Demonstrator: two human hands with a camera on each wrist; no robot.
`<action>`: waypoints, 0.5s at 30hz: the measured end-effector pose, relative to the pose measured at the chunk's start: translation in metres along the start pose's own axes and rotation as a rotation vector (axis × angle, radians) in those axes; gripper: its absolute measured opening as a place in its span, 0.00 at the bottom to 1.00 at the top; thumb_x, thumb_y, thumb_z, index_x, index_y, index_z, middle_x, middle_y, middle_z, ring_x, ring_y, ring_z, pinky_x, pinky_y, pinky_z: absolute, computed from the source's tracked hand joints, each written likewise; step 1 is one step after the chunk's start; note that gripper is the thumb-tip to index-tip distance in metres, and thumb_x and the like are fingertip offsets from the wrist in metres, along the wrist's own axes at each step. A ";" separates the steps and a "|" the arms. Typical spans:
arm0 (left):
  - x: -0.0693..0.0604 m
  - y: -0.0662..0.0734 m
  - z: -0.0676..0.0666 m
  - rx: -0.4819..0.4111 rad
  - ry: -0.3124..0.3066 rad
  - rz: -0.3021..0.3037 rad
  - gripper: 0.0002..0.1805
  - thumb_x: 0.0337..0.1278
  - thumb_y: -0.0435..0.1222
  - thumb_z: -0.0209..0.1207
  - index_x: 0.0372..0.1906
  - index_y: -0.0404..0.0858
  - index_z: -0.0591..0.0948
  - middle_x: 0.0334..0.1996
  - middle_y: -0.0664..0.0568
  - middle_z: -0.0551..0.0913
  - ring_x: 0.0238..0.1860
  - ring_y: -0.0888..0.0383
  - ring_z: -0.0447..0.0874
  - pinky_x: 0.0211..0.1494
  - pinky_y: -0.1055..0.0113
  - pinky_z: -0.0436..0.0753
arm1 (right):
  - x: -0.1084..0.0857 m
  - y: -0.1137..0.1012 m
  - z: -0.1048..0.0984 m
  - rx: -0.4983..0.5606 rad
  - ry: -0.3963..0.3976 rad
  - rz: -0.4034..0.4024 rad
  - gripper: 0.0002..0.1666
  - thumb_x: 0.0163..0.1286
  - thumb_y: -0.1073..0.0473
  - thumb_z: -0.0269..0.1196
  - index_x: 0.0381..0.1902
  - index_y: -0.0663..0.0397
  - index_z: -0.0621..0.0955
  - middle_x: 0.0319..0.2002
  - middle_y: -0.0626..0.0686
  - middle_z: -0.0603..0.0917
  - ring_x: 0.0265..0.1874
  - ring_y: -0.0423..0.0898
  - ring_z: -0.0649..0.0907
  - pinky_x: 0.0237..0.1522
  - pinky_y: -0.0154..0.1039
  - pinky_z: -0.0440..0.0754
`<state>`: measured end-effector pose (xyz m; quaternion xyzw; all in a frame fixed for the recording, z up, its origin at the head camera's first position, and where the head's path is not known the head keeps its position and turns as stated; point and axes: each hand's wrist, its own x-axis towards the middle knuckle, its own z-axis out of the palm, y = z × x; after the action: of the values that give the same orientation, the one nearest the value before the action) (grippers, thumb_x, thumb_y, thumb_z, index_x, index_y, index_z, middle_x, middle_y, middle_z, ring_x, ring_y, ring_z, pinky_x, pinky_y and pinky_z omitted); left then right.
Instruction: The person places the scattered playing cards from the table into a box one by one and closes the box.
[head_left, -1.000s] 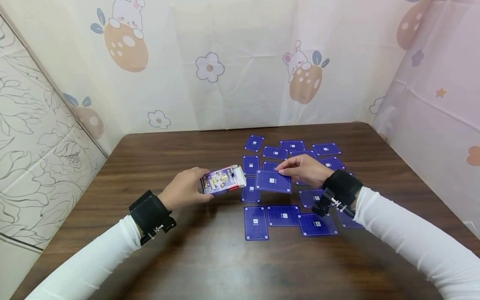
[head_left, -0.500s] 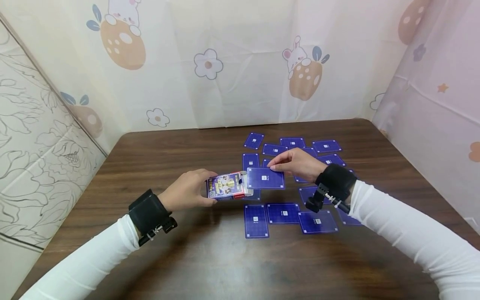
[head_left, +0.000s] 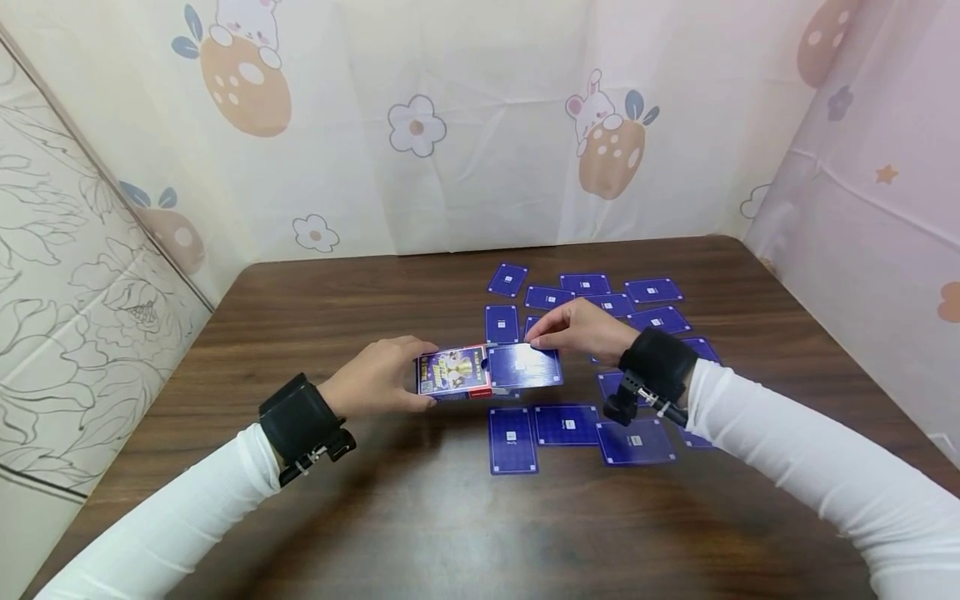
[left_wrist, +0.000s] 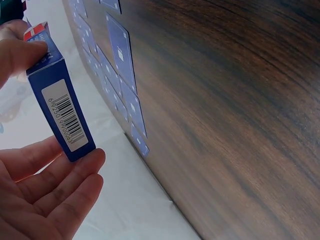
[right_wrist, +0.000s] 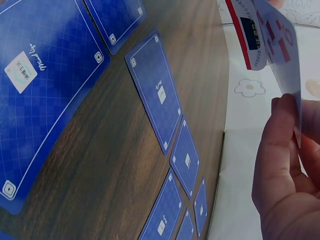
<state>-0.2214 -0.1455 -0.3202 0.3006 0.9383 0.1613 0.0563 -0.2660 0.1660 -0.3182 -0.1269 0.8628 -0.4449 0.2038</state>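
Observation:
My left hand (head_left: 378,375) grips a small card box (head_left: 453,372) above the table, thumb on one edge and fingers on the other. The box end with a barcode (left_wrist: 65,115) faces the left wrist camera. My right hand (head_left: 581,329) pinches a blue-backed card (head_left: 525,365) by its far edge. That card lies level with the box's right end, at its opening, and overlaps the flap there. How far it is inside cannot be made out. From the right wrist view, the card's white face (right_wrist: 285,47) shows red marks, beside the box's red-edged flap (right_wrist: 250,35).
Several blue cards lie face down on the wooden table (head_left: 337,517), among them an upright one (head_left: 513,440) and a sideways one (head_left: 636,442) near the front. Others spread behind and under my right arm. A patterned cloth (head_left: 487,125) hangs behind the table's back edge.
My right hand has moved left with the card, bringing it from right of the box to its opening. My left hand has shifted slightly right with the box.

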 end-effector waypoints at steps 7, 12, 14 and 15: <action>0.001 0.000 0.002 0.009 0.014 0.034 0.37 0.46 0.48 0.72 0.62 0.35 0.75 0.53 0.45 0.82 0.50 0.51 0.80 0.58 0.52 0.79 | 0.003 -0.002 0.005 -0.019 -0.005 0.000 0.13 0.70 0.60 0.62 0.48 0.60 0.85 0.54 0.60 0.83 0.49 0.52 0.78 0.51 0.43 0.80; 0.001 0.001 0.004 0.002 0.013 0.046 0.37 0.46 0.47 0.72 0.61 0.34 0.76 0.53 0.45 0.83 0.48 0.51 0.80 0.57 0.53 0.79 | 0.005 -0.002 0.012 -0.025 -0.006 -0.016 0.13 0.70 0.60 0.62 0.47 0.59 0.86 0.53 0.60 0.83 0.48 0.52 0.77 0.48 0.42 0.79; 0.002 0.001 0.005 0.001 0.012 0.048 0.37 0.46 0.47 0.72 0.61 0.34 0.76 0.52 0.45 0.83 0.48 0.51 0.80 0.56 0.53 0.79 | 0.006 -0.002 0.015 -0.021 -0.007 -0.019 0.13 0.70 0.60 0.62 0.48 0.60 0.85 0.53 0.60 0.83 0.47 0.52 0.77 0.47 0.40 0.80; 0.001 0.002 0.005 0.003 0.013 0.049 0.37 0.45 0.47 0.72 0.61 0.34 0.76 0.52 0.45 0.83 0.48 0.51 0.80 0.56 0.53 0.79 | 0.007 -0.002 0.016 -0.017 -0.008 -0.021 0.13 0.70 0.60 0.62 0.48 0.61 0.85 0.53 0.60 0.83 0.47 0.51 0.77 0.46 0.38 0.80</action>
<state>-0.2207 -0.1421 -0.3245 0.3227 0.9312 0.1632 0.0458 -0.2642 0.1506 -0.3265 -0.1396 0.8643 -0.4391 0.2016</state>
